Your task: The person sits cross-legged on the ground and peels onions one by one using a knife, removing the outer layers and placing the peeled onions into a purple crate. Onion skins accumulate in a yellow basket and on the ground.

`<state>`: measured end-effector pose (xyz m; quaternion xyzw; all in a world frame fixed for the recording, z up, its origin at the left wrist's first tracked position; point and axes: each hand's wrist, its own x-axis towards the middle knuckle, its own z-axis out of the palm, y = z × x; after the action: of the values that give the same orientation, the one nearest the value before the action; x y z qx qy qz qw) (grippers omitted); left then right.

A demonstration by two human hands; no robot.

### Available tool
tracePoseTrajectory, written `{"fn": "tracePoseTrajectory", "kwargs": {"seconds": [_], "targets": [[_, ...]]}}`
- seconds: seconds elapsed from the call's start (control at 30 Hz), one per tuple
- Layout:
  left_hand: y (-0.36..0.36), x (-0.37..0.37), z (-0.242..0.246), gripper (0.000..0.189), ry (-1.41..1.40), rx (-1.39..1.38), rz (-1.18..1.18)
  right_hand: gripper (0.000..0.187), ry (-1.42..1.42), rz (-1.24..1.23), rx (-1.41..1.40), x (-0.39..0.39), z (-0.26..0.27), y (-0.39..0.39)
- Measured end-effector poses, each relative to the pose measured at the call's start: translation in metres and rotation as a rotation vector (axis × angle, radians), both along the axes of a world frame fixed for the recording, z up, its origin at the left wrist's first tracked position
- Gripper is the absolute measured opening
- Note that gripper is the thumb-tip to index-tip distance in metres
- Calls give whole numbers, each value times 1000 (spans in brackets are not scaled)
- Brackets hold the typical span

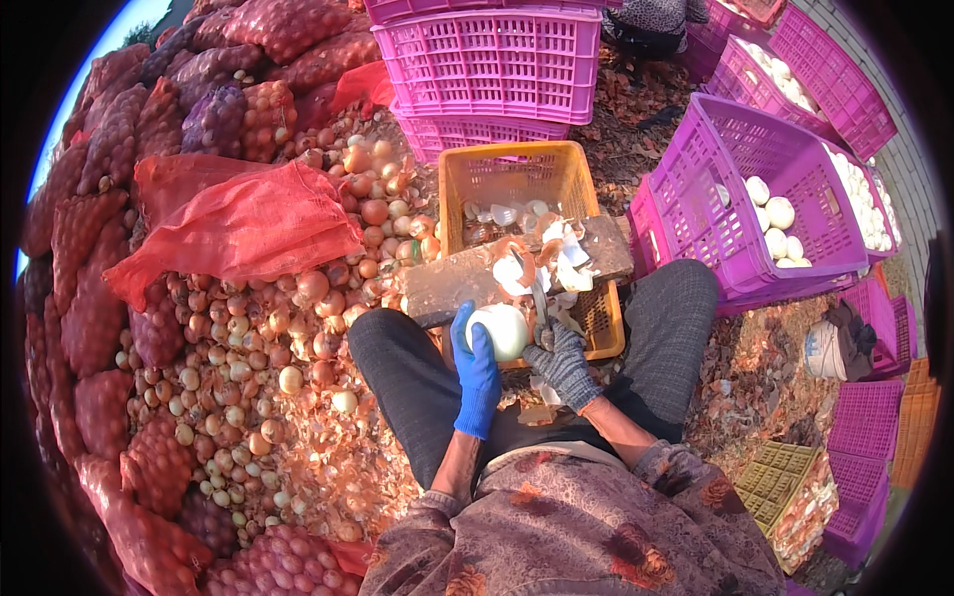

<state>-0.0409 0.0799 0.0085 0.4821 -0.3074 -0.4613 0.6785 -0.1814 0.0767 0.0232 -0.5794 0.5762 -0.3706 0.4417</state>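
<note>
My left hand (475,372), in a blue glove, holds a peeled white onion (498,332) above my lap. Close on its right, my right hand (564,366) in a grey knitted glove is closed around a knife (539,302), its blade pointing away from me beside the onion. Just beyond both hands a worn wooden board (451,287) lies across a yellow plastic crate (514,153). Onion skins and cut pieces (570,257) are heaped on the board, and more white scraps (504,214) lie inside the crate.
Loose unpeeled onions (238,372) and a red mesh sack (246,216) spread to the left, before piled full sacks (97,298). Stacked pink crates (488,67) stand ahead. A purple crate (790,276) at right holds peeled onions (779,213). Another person (652,22) is partly visible beyond.
</note>
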Motion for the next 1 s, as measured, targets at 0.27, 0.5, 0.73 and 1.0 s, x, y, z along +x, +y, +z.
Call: {"fn": "tracePoseTrajectory", "kwargs": {"seconds": [0.27,0.5,0.73,1.0], "targets": [[3,5,9,48,365,155,-136,29,-157,42,236,-12,12,-6],[2,1,2,53,333,95,-50,59,67,30,-49,1,-9,-1],[6,-2,2,53,308,127,12,61,-16,28,34,6,-10,-2],[8,-4,18,51,287,126,14,42,-186,-52,-38,7,-28,1]]}}
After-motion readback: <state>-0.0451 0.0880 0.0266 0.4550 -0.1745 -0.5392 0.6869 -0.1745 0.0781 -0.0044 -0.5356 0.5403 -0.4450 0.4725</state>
